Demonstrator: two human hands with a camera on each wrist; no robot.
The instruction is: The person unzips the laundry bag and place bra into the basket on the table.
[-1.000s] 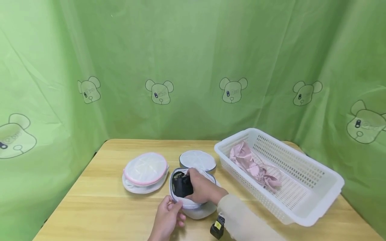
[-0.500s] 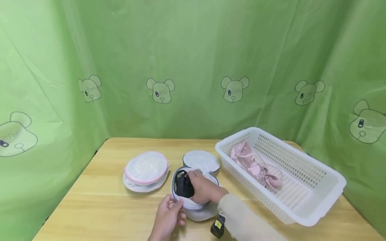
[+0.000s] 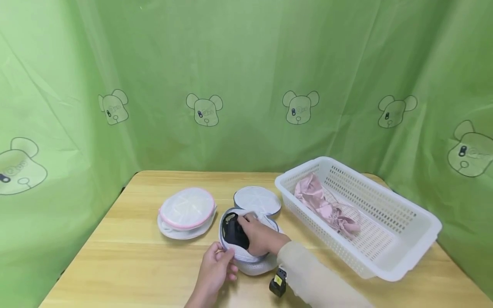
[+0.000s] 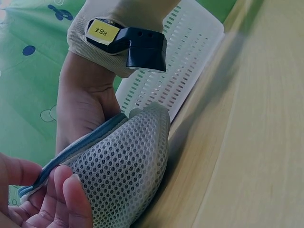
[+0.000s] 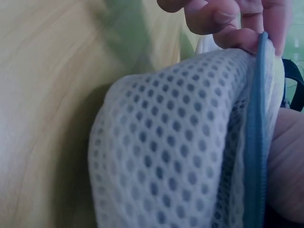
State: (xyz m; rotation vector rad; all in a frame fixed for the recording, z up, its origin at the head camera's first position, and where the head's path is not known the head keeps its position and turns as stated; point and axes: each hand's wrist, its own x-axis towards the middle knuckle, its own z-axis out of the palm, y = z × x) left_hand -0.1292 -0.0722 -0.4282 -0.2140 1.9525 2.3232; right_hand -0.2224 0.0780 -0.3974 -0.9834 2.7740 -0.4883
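A white mesh laundry bag (image 3: pixel 254 268) with a blue-grey zip edge sits unzipped at the front middle of the table, its round lid (image 3: pixel 257 200) folded back behind it. My left hand (image 3: pixel 215 265) pinches the near left rim of the bag between thumb and fingers. Inside the opening lies a black bra (image 3: pixel 233 233), with my right hand (image 3: pixel 262 237) reaching in and gripping its right side. The left wrist view shows the mesh wall (image 4: pixel 123 166) bulging, the right fingers hidden behind it. From the right wrist, the zip edge (image 5: pixel 255 142) runs up to the left fingertips.
A white perforated plastic basket (image 3: pixel 420 237) stands at the right, holding a pink satin bra (image 3: pixel 313 196). To the left lies another round mesh bag with pink trim (image 3: pixel 188 209). A green curtain (image 3: pixel 246 64) hangs behind the wooden table (image 3: pixel 154 273).
The black bra has shifted lower in the bag, and its strap loop no longer stands up at the opening. Both hands keep their holds. The head view has tilted slightly downward.
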